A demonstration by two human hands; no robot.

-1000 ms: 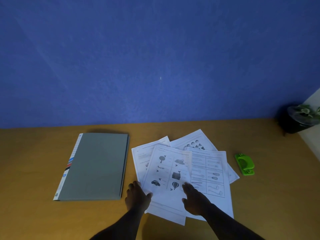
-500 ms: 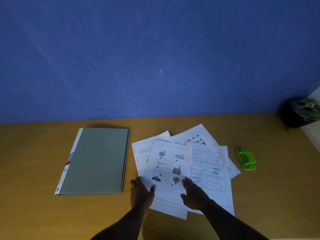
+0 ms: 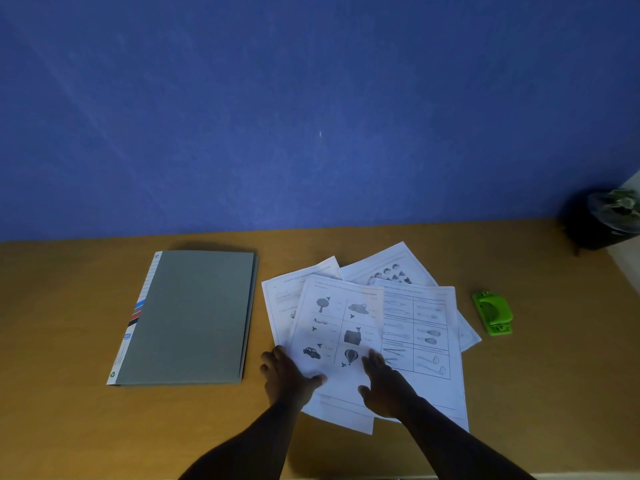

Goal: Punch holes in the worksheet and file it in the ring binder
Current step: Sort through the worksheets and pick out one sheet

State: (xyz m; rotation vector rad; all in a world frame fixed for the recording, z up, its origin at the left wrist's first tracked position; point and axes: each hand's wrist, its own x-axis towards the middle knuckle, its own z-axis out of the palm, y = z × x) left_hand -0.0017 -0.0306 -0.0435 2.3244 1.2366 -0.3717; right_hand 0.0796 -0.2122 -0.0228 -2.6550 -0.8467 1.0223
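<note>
Resting flat with fingers spread, your left hand (image 3: 289, 377) and right hand (image 3: 386, 386) press the top worksheet (image 3: 337, 327), right of the binder (image 3: 194, 317).

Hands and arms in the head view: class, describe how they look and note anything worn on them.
Two bare hands, the left hand and the right hand, on bare forearms entering from the bottom edge. No sleeves, gloves, watch, rings or bracelets show. The dim light hides finer detail.

text: none legible | worksheets (image 3: 337, 327): print too blurred | binder (image 3: 187, 317) spine labels: too small
</note>
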